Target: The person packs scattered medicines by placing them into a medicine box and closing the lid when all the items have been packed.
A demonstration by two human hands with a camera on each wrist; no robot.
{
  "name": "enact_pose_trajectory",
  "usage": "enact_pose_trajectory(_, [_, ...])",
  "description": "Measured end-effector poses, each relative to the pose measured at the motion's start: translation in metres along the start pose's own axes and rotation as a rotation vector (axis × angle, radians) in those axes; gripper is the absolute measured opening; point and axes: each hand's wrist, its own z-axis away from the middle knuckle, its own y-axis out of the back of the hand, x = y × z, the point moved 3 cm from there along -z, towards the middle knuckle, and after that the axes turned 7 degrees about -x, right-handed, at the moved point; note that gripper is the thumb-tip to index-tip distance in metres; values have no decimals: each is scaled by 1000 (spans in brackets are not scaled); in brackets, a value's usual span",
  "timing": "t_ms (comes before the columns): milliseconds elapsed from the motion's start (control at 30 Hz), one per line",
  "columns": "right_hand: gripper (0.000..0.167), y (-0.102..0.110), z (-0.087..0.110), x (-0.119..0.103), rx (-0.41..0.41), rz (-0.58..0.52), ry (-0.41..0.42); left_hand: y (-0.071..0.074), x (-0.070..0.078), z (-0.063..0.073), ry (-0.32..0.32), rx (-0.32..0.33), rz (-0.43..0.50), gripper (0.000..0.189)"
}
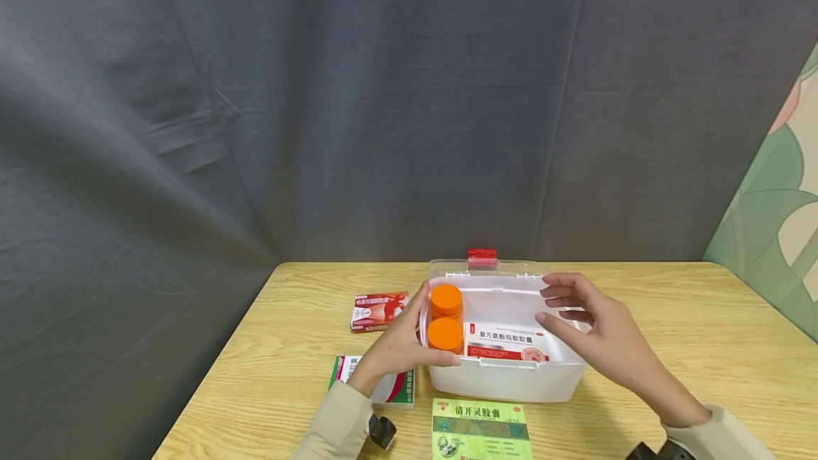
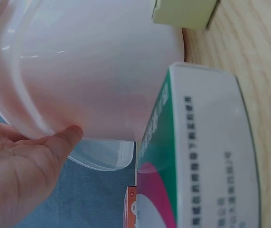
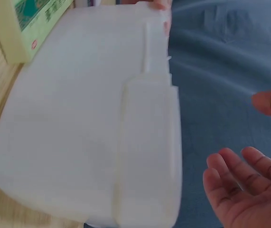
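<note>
A white translucent plastic box (image 1: 505, 382) stands with its lid (image 1: 517, 268) swung back. My left hand (image 1: 399, 343) holds its left end, thumb along the front rim and fingers at the side; the left wrist view shows a fingertip pressed on the wall. Inside at the left are two bottles with orange caps (image 1: 445, 334), one behind the other. Beside them lies a white and red medicine box (image 1: 508, 343). My right hand (image 1: 601, 332) hovers over the box's right end, fingers spread and holding nothing; in the right wrist view it is apart from the wall.
A red and white medicine box (image 1: 378, 311) lies left of the plastic box. Nearer, a green and white medicine box (image 2: 211, 142) sits partly behind my left wrist. A light green medicine box (image 1: 481, 428) lies in front. A grey curtain (image 1: 409, 105) hangs behind the table.
</note>
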Motion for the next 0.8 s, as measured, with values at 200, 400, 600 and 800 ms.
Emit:
enact_pose_trajectory(200, [46,4,9,-10,13,-39,31,0,0,0,-4,3,-4,119])
enact_pose_trajectory(400, [48,9,19,-21,28,-68,52,0,-1,-2,9,12,-10,118])
enact_pose_trajectory(600, [48,10,32,-31,19,-86,58,0,-1,-2,19,18,-14,118])
enact_pose_trajectory(800, [52,3,44,-35,-6,-118,95,0,-2,-4,9,18,-29,118])
